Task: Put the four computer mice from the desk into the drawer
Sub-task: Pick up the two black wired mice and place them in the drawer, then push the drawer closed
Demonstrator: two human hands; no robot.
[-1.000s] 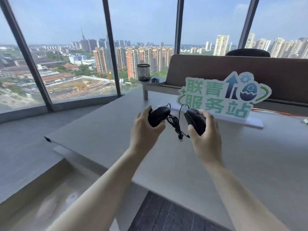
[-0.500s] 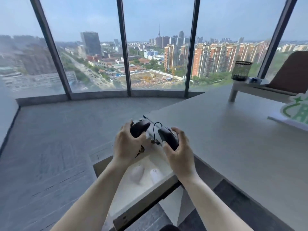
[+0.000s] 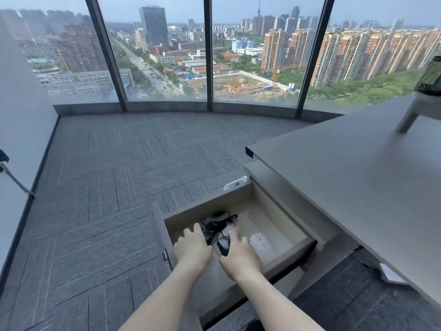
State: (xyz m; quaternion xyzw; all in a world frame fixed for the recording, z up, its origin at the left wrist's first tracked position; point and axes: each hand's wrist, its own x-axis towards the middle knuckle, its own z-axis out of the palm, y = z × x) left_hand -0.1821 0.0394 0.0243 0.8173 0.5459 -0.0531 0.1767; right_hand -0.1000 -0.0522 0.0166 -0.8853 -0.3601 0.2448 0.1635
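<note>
Reaching: both hands are down inside the open drawer [image 3: 241, 194], below the edge of the grey worktop [image 3: 346, 177].
Left hand [image 3: 192, 248]: fingers curled over a black mouse that is almost fully hidden; whether they still clamp it I cannot tell.
Right hand [image 3: 239, 255]: fingers closed on a second black mouse [image 3: 223, 244], which sits between thumb and forefinger, low in the drawer.
Cables [image 3: 218, 222]: a black tangle just beyond the fingertips of both hands.
White mouse [image 3: 259, 242]: lying on the drawer floor just right of the right fingers.
Fourth mouse: not made out; the hands cover that part of the drawer.
Room: grey carpet tiles [image 3: 119, 187], curved floor-to-ceiling windows [image 3: 162, 56] onto a city.
Cut off: a black mesh cup [image 3: 430, 77] at the right edge.
</note>
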